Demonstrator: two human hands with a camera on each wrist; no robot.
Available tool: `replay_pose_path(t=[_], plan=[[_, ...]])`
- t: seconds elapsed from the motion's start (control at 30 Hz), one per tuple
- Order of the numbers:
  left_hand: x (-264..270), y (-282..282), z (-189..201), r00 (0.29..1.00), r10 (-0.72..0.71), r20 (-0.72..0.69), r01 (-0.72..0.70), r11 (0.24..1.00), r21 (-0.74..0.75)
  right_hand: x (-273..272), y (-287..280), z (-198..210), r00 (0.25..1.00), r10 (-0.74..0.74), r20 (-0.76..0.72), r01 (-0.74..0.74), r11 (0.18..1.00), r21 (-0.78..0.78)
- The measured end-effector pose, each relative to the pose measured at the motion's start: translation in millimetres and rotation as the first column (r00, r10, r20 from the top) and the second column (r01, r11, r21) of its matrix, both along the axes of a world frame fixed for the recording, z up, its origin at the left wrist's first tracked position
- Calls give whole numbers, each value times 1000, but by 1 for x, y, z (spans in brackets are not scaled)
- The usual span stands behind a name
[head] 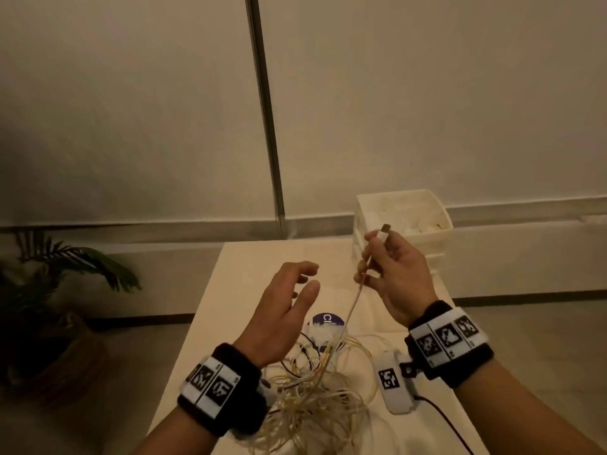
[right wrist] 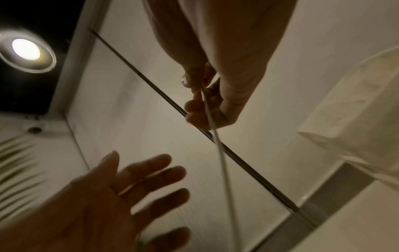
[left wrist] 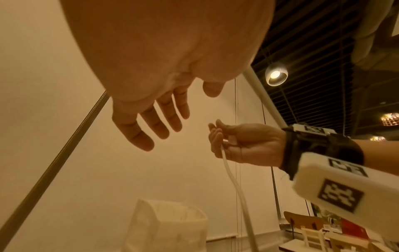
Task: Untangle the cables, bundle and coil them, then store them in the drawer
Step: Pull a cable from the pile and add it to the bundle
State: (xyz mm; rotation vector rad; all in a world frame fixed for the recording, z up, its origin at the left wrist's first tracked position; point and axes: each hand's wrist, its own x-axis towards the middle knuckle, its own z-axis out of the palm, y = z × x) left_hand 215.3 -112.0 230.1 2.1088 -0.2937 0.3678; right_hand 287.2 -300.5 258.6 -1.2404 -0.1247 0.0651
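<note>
The room was dim, with a pale wall behind and a potted plant (head: 49,274) on the floor at the left. A light table (head: 236,290) stood in front of the person, and at its far right corner was a white drawer unit (head: 404,221), its top compartment open from above.

The right hand (head: 394,277) was raised above the table and its fingers were curled around one white cable (head: 353,307), close to the plug (head: 384,232), which stood out above the fingers. From this grip the cable went down and toward the person, almost straight, into the tangle of cables (head: 315,399) that lay on the near part of the table between the two wrists. A round blue-and-white object (head: 328,321) lay just behind the tangle; I cannot tell what it was.

The left hand (head: 285,310) held nothing; its fingers were spread and relaxed, just beside the hanging cable on its left side and lower than the right hand. In my judgement this hand was the nearer one to the free length, so it could take the cable below the plug and follow it down to the knot. The drawer unit was behind the right hand, well apart from the tangle.
</note>
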Motion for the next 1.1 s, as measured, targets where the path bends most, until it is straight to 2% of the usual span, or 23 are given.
replay_pose_path(t=[0.07, 0.2, 0.3, 0.37, 0.43, 0.53, 0.67, 0.7, 0.8, 0.87, 0.93, 1.03, 1.1], plan=[[9, -1, 13, 1000, 6, 0, -6, 999, -47, 12, 9, 20, 999, 44, 25, -45, 998, 45], [17, 0, 29, 1000, -5, -8, 4, 979, -204, 3, 34, 27, 960, 279, 36, -280, 960, 2], [15, 0, 33, 991, -116, -70, 85, 935, -346, -21, 53, 10, 948, 312, 56, -301, 943, -144], [12, -1, 32, 974, -186, -130, 114, 897, -427, -31, 60, 2, 952, 304, 37, -293, 939, -183], [11, 0, 28, 966, -194, -173, 104, 898, -427, -36, 63, -2, 958, 287, 29, -270, 928, -256], [10, 2, 21, 981, -141, -132, 86, 931, -354, -40, 63, -6, 954, 295, 60, -261, 910, -321], [10, 13, 35, 999, 33, -24, -41, 895, -444, -49, 66, -23, 915, 402, 22, -388, 894, -226], [11, 21, 43, 999, 44, -13, -44, 849, -527, -52, 66, -30, 901, 434, 16, -421, 881, -214], [13, 58, 73, 999, 40, 25, -7, 642, -767, -61, 64, -52, 848, 530, -11, -510, 810, -289], [13, 87, 87, 992, 114, 49, -28, 588, -808, -63, 62, -63, 831, 557, -17, -532, 783, -322], [10, 108, 93, 969, 226, 97, -60, 600, -797, -59, 63, -67, 826, 562, 33, -504, 765, -400], [2, 122, 104, 901, 382, 206, -91, 629, -772, -49, 71, -73, 782, 620, 69, -474, 662, -580], [-5, 125, 111, 866, 431, 252, -82, 620, -780, -46, 77, -80, 783, 617, 71, -442, 634, -635]])
